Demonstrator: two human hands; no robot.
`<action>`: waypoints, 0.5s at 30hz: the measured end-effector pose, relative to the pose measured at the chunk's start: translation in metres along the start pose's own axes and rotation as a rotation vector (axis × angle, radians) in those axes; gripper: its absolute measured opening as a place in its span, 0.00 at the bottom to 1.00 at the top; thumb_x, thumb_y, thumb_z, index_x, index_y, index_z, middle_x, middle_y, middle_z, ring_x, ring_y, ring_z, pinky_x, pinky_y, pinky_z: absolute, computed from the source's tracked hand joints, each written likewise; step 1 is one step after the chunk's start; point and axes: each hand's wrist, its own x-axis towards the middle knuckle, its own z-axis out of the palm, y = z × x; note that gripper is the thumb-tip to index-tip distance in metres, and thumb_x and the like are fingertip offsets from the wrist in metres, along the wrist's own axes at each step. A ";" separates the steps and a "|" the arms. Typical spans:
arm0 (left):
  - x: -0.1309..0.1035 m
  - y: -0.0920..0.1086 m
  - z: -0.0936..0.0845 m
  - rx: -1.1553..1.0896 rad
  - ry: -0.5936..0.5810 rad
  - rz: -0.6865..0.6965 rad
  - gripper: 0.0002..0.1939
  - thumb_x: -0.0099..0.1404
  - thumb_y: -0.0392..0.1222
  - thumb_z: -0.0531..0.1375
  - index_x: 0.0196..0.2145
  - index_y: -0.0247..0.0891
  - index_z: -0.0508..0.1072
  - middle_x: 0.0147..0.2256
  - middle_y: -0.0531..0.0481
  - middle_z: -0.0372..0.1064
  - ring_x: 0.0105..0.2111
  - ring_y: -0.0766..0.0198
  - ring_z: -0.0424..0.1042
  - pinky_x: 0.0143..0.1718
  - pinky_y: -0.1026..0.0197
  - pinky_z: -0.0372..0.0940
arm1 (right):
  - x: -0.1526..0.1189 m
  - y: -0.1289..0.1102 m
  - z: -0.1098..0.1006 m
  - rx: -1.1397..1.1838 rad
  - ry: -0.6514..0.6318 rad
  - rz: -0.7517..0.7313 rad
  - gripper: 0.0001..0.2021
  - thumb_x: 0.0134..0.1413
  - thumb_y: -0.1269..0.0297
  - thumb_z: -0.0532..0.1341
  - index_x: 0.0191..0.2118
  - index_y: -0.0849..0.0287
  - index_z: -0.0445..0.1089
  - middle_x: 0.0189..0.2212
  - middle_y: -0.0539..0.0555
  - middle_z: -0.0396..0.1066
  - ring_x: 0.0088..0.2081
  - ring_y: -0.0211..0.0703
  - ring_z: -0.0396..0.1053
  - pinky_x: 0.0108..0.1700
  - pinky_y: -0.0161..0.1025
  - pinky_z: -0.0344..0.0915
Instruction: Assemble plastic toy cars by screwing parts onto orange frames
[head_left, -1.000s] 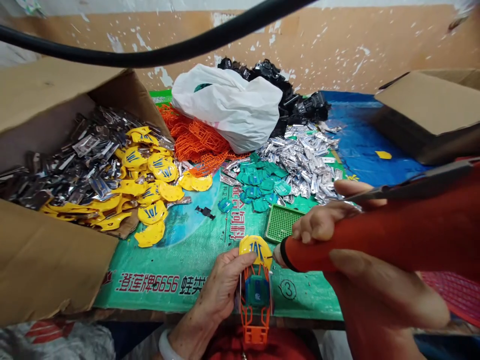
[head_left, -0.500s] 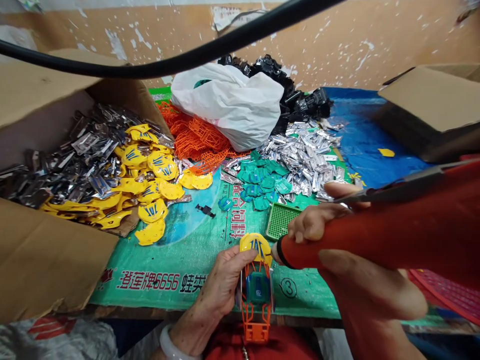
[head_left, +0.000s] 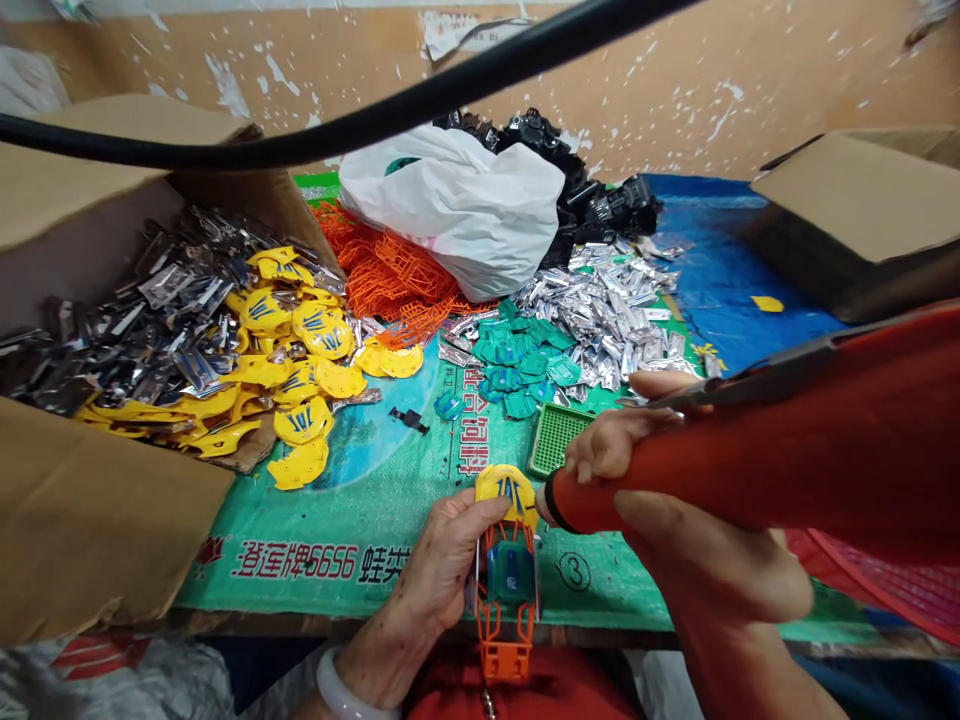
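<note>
A toy car body (head_left: 510, 572) with a yellow front, green middle and orange frame is gripped by my left hand (head_left: 442, 560), thumb on the yellow part, near the table's front edge. My right hand (head_left: 697, 560) is wrapped round a red power screwdriver (head_left: 750, 450). Its tip meets the right side of the yellow front; the exact contact point is too small to make out. A small green basket (head_left: 556, 440) stands just beyond the tool's tip. Green parts (head_left: 525, 360) lie in a loose pile behind it.
At the left, an open cardboard box (head_left: 97, 520) spills yellow parts (head_left: 304, 420) and dark shiny pieces. Orange frames (head_left: 397, 280), a white bag (head_left: 457, 205), silver pieces (head_left: 600, 310) and black parts (head_left: 622, 205) are heaped behind. Another box (head_left: 862, 200) stands right; a black cable (head_left: 337, 135) crosses above.
The screwdriver and my right hand have shifted slightly left, along with the toy car body in my left hand. Both grips are the same.
</note>
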 end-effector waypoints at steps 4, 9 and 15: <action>-0.001 0.002 0.001 -0.012 0.019 0.007 0.14 0.48 0.44 0.69 0.29 0.31 0.74 0.20 0.51 0.72 0.17 0.70 0.67 0.18 0.69 0.62 | 0.000 -0.001 0.002 -0.008 0.005 -0.017 0.23 0.43 0.60 0.69 0.48 0.45 0.66 0.26 0.48 0.67 0.31 0.42 0.66 0.40 0.46 0.67; -0.002 0.004 0.002 -0.024 0.030 0.020 0.13 0.48 0.43 0.69 0.29 0.31 0.74 0.20 0.52 0.72 0.17 0.70 0.67 0.19 0.69 0.61 | 0.000 0.002 0.003 -0.008 -0.001 -0.036 0.22 0.44 0.59 0.69 0.48 0.44 0.66 0.27 0.48 0.67 0.31 0.42 0.66 0.38 0.44 0.68; -0.003 0.004 0.001 -0.035 0.030 0.020 0.11 0.48 0.41 0.69 0.27 0.32 0.74 0.17 0.54 0.69 0.16 0.71 0.66 0.17 0.70 0.59 | 0.000 0.003 0.003 -0.045 -0.014 -0.059 0.23 0.45 0.58 0.68 0.49 0.44 0.65 0.27 0.48 0.67 0.31 0.42 0.66 0.39 0.45 0.67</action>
